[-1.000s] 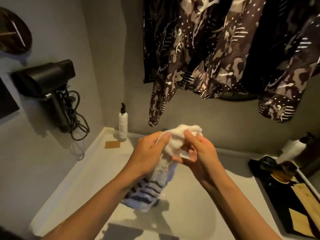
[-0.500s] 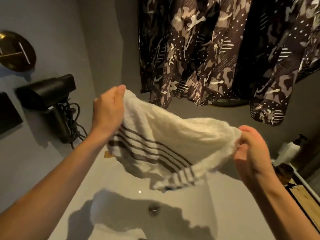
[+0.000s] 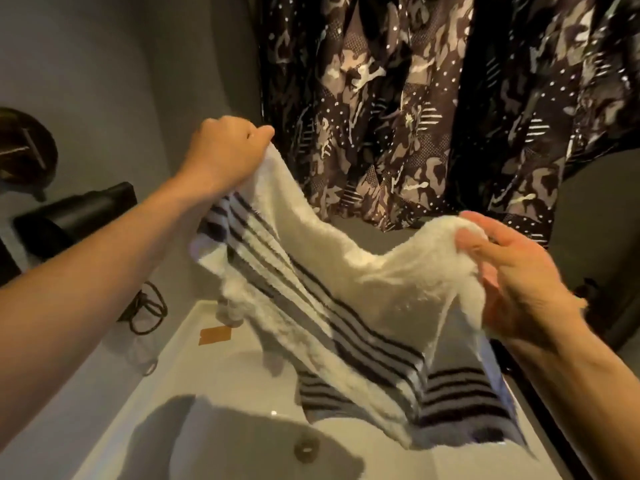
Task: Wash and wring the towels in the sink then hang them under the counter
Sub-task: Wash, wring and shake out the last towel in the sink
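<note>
Above the white sink (image 3: 214,386), the striped towel (image 3: 346,289) hangs spread between two hands held apart: left hand (image 3: 225,150) grips one corner, right hand (image 3: 519,271) pinches the other.

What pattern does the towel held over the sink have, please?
The towel is cream-white with bands of dark stripes, best seen in the head view.

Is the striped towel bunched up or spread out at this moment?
Spread out. The striped towel is stretched between the left hand and the right hand, each gripping an upper corner, hanging open above the sink.
</note>
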A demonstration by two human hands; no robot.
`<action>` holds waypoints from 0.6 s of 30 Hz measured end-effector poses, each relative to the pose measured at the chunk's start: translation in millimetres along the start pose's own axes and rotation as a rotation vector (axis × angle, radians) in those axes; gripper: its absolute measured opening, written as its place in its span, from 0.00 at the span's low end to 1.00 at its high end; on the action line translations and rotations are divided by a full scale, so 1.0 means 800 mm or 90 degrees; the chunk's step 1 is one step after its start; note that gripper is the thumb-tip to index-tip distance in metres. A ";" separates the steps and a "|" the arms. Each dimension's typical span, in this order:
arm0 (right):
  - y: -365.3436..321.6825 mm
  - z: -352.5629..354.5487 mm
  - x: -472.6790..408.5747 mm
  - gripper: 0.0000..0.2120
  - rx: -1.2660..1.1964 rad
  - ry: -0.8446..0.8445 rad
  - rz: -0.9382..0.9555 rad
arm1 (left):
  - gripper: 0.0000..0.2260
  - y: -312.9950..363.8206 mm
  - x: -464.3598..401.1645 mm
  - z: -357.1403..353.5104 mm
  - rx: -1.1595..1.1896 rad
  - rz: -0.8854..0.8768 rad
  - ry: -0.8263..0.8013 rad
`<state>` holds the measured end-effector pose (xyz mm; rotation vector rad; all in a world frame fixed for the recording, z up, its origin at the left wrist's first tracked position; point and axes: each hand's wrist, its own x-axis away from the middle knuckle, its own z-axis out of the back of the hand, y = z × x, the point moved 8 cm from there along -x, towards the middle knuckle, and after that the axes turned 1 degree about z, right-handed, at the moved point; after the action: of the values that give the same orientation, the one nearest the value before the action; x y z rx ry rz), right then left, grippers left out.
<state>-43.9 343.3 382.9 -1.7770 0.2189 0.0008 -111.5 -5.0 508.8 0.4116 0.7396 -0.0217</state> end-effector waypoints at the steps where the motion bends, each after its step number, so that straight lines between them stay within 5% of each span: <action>1: 0.002 -0.023 -0.007 0.14 -0.053 -0.024 -0.024 | 0.25 -0.011 0.009 -0.024 -0.005 0.029 -0.063; 4: -0.005 -0.050 -0.027 0.14 -0.010 -0.029 0.045 | 0.24 -0.058 0.044 -0.074 0.101 0.148 -0.153; 6: -0.051 -0.041 -0.029 0.09 0.300 0.025 0.288 | 0.24 -0.092 0.059 -0.080 0.234 0.218 -0.129; 8: -0.074 -0.049 -0.025 0.06 0.554 -0.031 0.441 | 0.25 -0.111 0.067 -0.068 0.363 0.269 -0.105; 11: -0.068 -0.028 -0.044 0.04 0.714 -0.038 0.358 | 0.17 -0.076 0.065 -0.040 0.568 0.310 -0.146; 13: -0.055 -0.023 -0.050 0.14 0.857 -0.023 0.253 | 0.16 -0.019 0.056 -0.029 0.642 0.301 -0.214; 15: -0.056 -0.045 -0.032 0.34 0.865 -0.029 0.288 | 0.16 0.046 0.050 -0.023 0.729 0.273 -0.263; 17: -0.044 -0.097 0.004 0.49 0.671 -0.179 0.359 | 0.14 0.093 0.043 -0.015 0.785 0.276 -0.248; 18: -0.022 -0.116 0.016 0.54 0.541 -0.266 0.304 | 0.14 0.112 0.040 -0.016 0.825 0.265 -0.246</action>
<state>-40.1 255.0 418.5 -0.8209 0.2802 0.5393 -81.2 85.9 511.0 1.7358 0.1524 -0.1887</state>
